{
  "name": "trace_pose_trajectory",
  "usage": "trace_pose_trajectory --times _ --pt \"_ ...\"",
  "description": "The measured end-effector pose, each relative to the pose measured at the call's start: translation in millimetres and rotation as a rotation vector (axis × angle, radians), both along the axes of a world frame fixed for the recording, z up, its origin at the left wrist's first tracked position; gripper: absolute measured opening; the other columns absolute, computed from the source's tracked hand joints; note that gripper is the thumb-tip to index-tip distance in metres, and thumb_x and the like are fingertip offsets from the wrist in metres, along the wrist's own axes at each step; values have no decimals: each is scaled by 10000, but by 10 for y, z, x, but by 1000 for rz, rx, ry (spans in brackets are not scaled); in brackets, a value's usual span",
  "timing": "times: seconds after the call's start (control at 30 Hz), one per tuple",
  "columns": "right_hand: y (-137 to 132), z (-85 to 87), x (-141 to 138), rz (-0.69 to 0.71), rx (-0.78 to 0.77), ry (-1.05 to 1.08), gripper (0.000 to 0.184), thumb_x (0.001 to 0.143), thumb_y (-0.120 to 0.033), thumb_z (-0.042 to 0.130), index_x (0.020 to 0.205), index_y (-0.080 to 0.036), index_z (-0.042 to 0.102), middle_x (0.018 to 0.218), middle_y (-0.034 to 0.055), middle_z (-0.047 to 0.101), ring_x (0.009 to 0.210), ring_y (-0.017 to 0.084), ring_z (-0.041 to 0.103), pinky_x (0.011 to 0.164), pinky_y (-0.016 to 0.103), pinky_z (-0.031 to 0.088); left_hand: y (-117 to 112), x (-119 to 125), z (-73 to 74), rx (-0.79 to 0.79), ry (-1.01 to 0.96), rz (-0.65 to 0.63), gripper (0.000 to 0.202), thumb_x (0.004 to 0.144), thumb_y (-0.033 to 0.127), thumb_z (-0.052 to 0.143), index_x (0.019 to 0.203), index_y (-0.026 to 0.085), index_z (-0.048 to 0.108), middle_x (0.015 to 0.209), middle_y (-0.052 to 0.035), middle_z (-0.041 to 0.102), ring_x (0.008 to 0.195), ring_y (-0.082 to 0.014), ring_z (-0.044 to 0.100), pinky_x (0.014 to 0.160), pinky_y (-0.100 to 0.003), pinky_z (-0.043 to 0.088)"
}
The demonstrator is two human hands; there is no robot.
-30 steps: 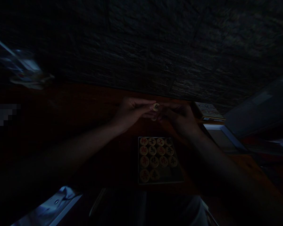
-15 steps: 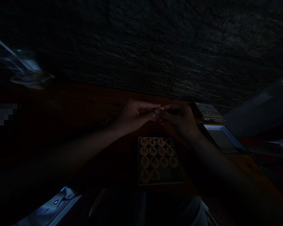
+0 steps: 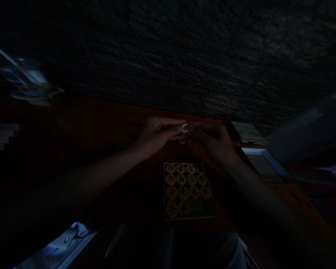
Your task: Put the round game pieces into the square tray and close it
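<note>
Above the far part of the table, a round xiangqi piece [image 3: 185, 127] with a dark character faces me, pinched between both hands. My left hand [image 3: 156, 136] has thumb and fingers closed on its left side. From the other side, my right hand [image 3: 211, 138] meets it with bent fingers, which are dim and partly hidden. A second pale round piece [image 3: 182, 141] shows just below the fingertips; whether it is held or lies on the table cannot be made out. Nearer to me lies an open box [image 3: 192, 218] of xiangqi pieces in rows, with red and black characters.
To the right are a closed printed box [image 3: 248, 132] and a pale-rimmed box lid or tray [image 3: 261, 164]. A stone wall [image 3: 168, 56] rises behind the brown table [image 3: 100, 112]. Faint round pieces lie by my left wrist. A transparent object stands far left.
The piece between my hands has turned so that its dark character now faces me. My left hand has shifted slightly left. A second piece has come into sight below the fingers.
</note>
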State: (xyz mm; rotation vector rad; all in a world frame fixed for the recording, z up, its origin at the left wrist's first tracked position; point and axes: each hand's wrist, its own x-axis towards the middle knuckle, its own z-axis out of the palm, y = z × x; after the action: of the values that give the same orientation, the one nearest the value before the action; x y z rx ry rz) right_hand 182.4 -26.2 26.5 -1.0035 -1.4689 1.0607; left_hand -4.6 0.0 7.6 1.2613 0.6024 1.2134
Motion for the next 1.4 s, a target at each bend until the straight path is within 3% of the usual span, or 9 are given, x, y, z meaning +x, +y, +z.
trace_pose_trajectory --times 0.2,0.37,0.7,0.97,1.17,1.4 --pt "9 2 36 -8 29 -22 380 693 -489 966 900 -195 843 701 31 766 611 167 682 620 299 572 -1 9 -2 -55 -26 -30 304 752 328 945 1009 188 861 1098 -104 838 1021 -274 807 1001 -477 641" --pt "4 -37 36 -53 82 -63 416 670 -474 981 920 -178 829 709 40 780 616 183 710 619 307 581 -2 14 6 -90 -27 -39 279 744 319 944 968 177 855 1082 -107 837 994 -266 807 984 -478 646" --pt "-18 -36 4 -117 130 -83 374 748 -536 926 855 -187 843 684 46 781 573 161 694 539 270 571 15 2 4 -126 -48 -96 201 783 298 918 918 166 848 973 -85 836 917 -230 803 969 -457 646" --pt "-6 -13 12 -94 103 -65 390 803 -589 870 821 -200 851 682 47 772 580 172 706 571 288 595 29 8 26 -157 -87 -108 176 775 234 911 925 164 851 1011 -93 834 974 -228 791 995 -439 625" --pt "-19 -107 80 -164 310 -285 355 824 -491 884 1084 -251 854 879 53 822 722 224 753 668 346 605 46 6 26 -199 -75 -117 147 780 218 901 893 147 840 1027 -111 832 968 -233 792 978 -426 626" --pt "-81 -32 97 -232 526 -613 265 891 -416 821 1091 -246 860 862 56 829 718 239 755 671 347 574 23 6 46 -249 -58 -130 135 766 230 918 822 145 830 939 -88 831 878 -188 782 903 -337 639"
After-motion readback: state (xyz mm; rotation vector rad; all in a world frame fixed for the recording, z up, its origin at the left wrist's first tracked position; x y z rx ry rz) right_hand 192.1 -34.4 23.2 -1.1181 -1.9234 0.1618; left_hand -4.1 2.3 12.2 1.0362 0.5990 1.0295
